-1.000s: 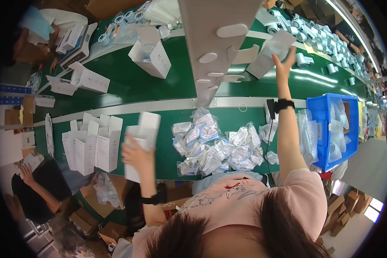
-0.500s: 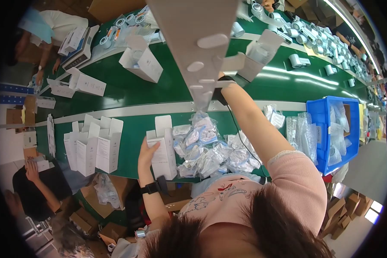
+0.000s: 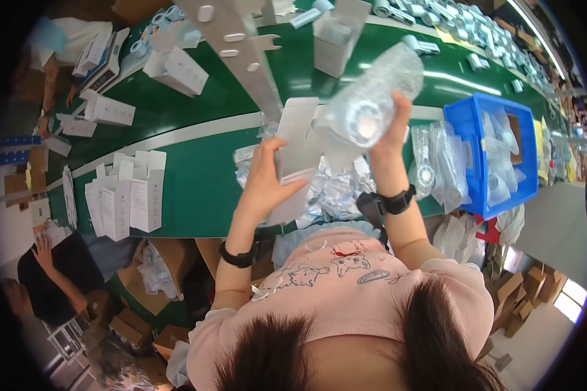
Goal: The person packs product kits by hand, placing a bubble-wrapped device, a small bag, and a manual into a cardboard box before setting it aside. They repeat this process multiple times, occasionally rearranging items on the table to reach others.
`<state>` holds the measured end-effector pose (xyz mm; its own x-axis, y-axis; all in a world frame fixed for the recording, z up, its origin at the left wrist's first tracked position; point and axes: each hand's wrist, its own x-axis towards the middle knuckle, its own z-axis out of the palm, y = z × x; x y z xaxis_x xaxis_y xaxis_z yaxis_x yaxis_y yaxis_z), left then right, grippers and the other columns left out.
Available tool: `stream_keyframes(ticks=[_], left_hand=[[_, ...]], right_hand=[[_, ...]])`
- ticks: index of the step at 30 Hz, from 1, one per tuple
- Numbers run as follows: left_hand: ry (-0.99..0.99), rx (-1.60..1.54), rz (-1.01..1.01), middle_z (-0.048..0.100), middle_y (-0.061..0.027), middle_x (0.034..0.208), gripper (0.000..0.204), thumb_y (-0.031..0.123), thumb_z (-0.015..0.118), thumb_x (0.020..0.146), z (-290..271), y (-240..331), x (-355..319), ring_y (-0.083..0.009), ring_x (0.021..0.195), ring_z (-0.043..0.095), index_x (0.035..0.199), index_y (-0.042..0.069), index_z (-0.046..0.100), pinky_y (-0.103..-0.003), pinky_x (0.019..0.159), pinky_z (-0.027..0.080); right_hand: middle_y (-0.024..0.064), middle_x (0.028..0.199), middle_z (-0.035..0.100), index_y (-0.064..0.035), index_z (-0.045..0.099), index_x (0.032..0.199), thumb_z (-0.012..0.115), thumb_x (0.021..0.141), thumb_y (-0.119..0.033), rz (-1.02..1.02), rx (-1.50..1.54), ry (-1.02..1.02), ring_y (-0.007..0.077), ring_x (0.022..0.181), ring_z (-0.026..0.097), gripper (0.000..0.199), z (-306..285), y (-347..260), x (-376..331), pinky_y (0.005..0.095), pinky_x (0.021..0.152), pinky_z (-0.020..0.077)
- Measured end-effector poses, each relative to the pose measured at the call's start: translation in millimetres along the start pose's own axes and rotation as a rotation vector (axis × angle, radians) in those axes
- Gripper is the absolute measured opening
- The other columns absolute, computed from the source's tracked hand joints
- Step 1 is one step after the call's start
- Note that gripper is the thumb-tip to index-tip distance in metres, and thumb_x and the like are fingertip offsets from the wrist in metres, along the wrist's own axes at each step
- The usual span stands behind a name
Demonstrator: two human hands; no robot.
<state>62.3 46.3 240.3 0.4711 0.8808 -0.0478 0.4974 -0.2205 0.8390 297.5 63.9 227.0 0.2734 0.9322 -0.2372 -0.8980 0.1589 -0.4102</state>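
Observation:
My left hand (image 3: pixel 265 177) holds an open white carton (image 3: pixel 294 146) above the green table (image 3: pixel 202 189). My right hand (image 3: pixel 388 133) grips a clear plastic-bagged item (image 3: pixel 370 98), round at its end, lifted right beside the carton's open top. Below both hands lies a heap of several more clear bagged items (image 3: pixel 336 192) on the table's near edge. Each wrist wears a black band.
A row of upright white cartons (image 3: pixel 127 195) stands at the left. A blue bin (image 3: pixel 502 153) with bagged parts sits at the right. More white boxes (image 3: pixel 176 68) ride the green belt beyond. Another person (image 3: pixel 52 274) works at lower left. Cardboard boxes lie on the floor.
My right hand came back from the far belt with a bagged item and raised it next to the carton. My left hand lifted the carton off the table toward it.

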Motion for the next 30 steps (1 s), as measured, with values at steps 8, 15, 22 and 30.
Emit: stream_keyframes(ticks=[8, 15, 22, 30], left_hand=[[0.363, -0.119, 0.038, 0.038, -0.0209, 0.105, 0.078, 0.014, 0.079, 0.054, 74, -6, 10, -0.0352, 0.098, 0.042, 0.108, 0.003, 0.025, -0.040, 0.085, 0.036], [0.397, -0.007, 0.372, 0.038, -0.0215, 0.109, 0.074, 0.013, 0.080, 0.055, 65, -35, 46, -0.0355, 0.100, 0.044, 0.105, 0.008, 0.025, -0.040, 0.084, 0.037], [0.282, -0.193, 0.484, 0.036, -0.0233, 0.119, 0.072, 0.010, 0.080, 0.056, 94, -4, 58, -0.0369, 0.105, 0.043, 0.102, 0.011, 0.024, -0.043, 0.086, 0.037], [0.296, -0.237, 0.410, 0.036, -0.0213, 0.123, 0.065, 0.015, 0.078, 0.058, 101, -39, 51, -0.0346, 0.110, 0.042, 0.105, 0.009, 0.033, -0.039, 0.088, 0.036]], right_hand=[[0.0111, 0.107, 0.049, -0.0030, 0.041, 0.112, 0.063, 0.067, -0.007, -0.856, -0.619, 0.131, 0.0258, 0.105, 0.045, 0.049, 11, 34, -20, 0.0351, 0.088, 0.0377], [0.0134, 0.108, 0.046, -0.0055, 0.049, 0.105, 0.064, 0.067, -0.005, -0.864, -1.679, -0.390, 0.0295, 0.104, 0.043, 0.040, 16, -26, -37, 0.0358, 0.090, 0.0338], [0.0159, 0.106, 0.049, -0.0070, 0.056, 0.105, 0.065, 0.070, -0.016, -0.857, -1.838, -0.630, 0.0335, 0.106, 0.043, 0.038, 8, -28, -27, 0.0403, 0.089, 0.0351], [0.0172, 0.112, 0.048, -0.0058, 0.055, 0.103, 0.062, 0.069, -0.008, -0.331, -2.576, 0.095, 0.0332, 0.104, 0.045, 0.035, -184, -78, 33, 0.0403, 0.083, 0.0410]])
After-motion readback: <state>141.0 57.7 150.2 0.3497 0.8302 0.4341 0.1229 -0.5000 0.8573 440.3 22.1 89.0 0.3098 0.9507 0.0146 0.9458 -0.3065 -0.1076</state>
